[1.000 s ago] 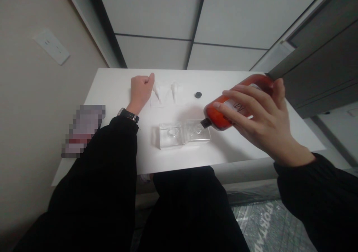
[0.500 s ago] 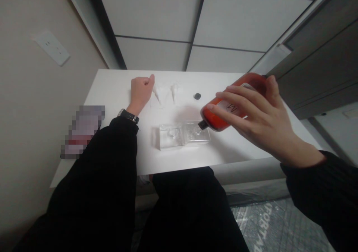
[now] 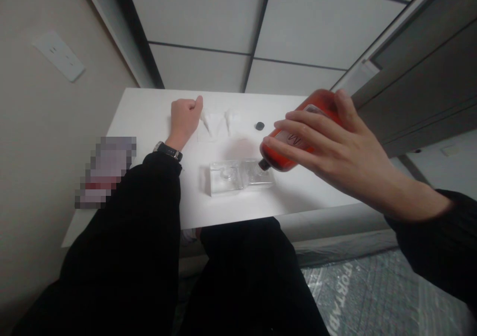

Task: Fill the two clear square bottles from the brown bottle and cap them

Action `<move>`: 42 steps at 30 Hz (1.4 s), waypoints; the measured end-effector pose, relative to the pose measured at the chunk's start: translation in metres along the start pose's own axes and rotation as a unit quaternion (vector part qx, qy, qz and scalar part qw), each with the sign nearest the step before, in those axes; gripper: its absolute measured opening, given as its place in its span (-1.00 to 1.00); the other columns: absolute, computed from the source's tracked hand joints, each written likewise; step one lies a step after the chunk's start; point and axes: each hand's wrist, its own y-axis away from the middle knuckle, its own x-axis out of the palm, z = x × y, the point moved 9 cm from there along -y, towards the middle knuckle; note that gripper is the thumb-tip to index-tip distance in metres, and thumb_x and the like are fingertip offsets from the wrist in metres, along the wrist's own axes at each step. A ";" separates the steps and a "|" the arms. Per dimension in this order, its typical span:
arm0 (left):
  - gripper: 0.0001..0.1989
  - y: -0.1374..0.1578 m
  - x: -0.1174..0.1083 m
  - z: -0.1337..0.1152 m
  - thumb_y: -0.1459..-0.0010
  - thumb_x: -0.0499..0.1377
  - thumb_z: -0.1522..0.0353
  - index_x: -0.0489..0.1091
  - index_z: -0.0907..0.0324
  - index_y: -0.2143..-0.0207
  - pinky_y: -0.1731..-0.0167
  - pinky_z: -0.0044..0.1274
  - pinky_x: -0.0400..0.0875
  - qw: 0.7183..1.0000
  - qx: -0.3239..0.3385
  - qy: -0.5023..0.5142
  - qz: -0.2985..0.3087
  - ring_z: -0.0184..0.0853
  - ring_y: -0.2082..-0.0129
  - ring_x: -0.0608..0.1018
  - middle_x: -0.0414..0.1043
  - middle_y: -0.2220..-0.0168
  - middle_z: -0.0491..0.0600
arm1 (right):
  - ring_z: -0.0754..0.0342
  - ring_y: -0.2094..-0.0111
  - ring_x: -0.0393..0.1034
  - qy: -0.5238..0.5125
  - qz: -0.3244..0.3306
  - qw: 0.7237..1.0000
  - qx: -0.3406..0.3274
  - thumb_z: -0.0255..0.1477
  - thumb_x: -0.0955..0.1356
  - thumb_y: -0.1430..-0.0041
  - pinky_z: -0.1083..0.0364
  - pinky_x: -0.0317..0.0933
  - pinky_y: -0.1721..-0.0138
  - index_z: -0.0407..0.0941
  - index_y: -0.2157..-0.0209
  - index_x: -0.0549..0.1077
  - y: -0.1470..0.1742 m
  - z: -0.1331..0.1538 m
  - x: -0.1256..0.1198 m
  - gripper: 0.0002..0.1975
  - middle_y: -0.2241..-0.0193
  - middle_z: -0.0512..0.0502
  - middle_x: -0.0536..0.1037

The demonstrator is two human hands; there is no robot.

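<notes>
The right hand (image 3: 335,152) has its grip wrapped tight around the red bottle (image 3: 294,139). A second ago the bottle was a bit higher and farther to 3 o'clock. Now it has tipped lower and slid toward 9 o'clock, so its little dark spout sits right at the edge of the clear case (image 3: 240,175). That looks like the pouring is about to reach the case, or has just begun; no drops can be seen.

The red bottle is see-through orange-red with a white label, and it lies tilted, spout down. It hangs just above the worktop (image 3: 149,112), at 3 o'clock from the clear case.

The left hand (image 3: 184,120) has not moved. It rests on the worktop as a closed fist, holding nothing that can be seen. Just beside it, at 3 o'clock, lie white tissues (image 3: 218,122). A small black cap (image 3: 260,126) sits a little farther along.
</notes>
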 end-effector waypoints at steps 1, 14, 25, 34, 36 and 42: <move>-0.41 0.000 0.000 0.000 -0.37 0.12 0.21 -0.12 0.09 0.64 0.44 -0.36 0.00 1.000 0.001 -0.001 0.000 -0.38 0.57 -0.02 -0.19 0.64 -0.17 | -0.13 -0.35 0.37 0.001 0.002 1.000 -0.005 -0.70 0.31 -0.39 -0.40 0.11 -0.46 0.22 -0.29 0.39 -0.001 0.002 -0.001 -0.37 -0.28 0.01 0.53; -0.39 0.000 -0.001 -0.001 -0.39 0.13 0.22 -0.14 0.10 0.64 0.43 -0.37 0.00 1.000 0.006 0.001 0.000 -0.39 0.58 -0.04 -0.20 0.64 -0.17 | -0.06 -0.32 0.41 0.097 0.028 0.993 -0.055 -0.70 0.17 -0.43 -0.34 0.08 -0.49 0.10 -0.30 0.36 -0.011 0.023 -0.008 -0.42 -0.22 -0.05 0.57; -0.39 -0.001 0.000 0.000 -0.39 0.11 0.20 -0.13 0.09 0.66 0.44 -0.36 0.03 1.000 0.016 0.004 -0.005 -0.38 0.59 -0.03 -0.21 0.65 -0.18 | -0.02 -0.19 0.49 0.220 0.039 0.962 -0.157 -0.69 0.06 -0.48 -0.23 0.20 -0.45 -0.12 -0.19 0.50 -0.025 0.053 -0.017 -0.46 -0.04 -0.15 0.63; -0.37 -0.003 0.001 0.005 -0.35 0.15 0.13 -0.10 0.09 0.68 0.43 -0.36 0.00 1.000 0.000 0.011 -0.007 -0.38 0.58 -0.01 -0.19 0.67 -0.17 | 0.05 -0.20 0.49 0.276 0.051 0.945 -0.169 -0.70 0.07 -0.46 -0.17 0.26 -0.42 -0.08 -0.22 0.47 -0.026 0.059 -0.015 -0.46 -0.08 -0.06 0.62; -0.36 -0.003 0.001 0.006 -0.34 0.16 0.12 -0.10 0.09 0.68 0.43 -0.36 0.00 1.000 -0.004 0.017 -0.010 -0.38 0.58 -0.02 -0.19 0.66 -0.17 | 0.06 -0.26 0.43 0.240 0.090 0.956 -0.139 -0.68 0.12 -0.46 -0.18 0.24 -0.43 -0.01 -0.25 0.45 -0.027 0.055 -0.011 -0.46 -0.13 0.01 0.59; -0.37 -0.004 0.002 0.009 -0.34 0.17 0.20 -0.11 0.09 0.69 0.41 -0.37 -0.04 1.000 -0.014 0.018 -0.012 -0.40 0.58 -0.02 -0.20 0.65 -0.18 | -0.04 -0.26 0.44 0.110 0.070 0.985 -0.117 -0.74 0.17 -0.40 -0.26 0.19 -0.45 -0.12 -0.22 0.50 -0.027 0.056 -0.017 -0.47 -0.15 -0.13 0.60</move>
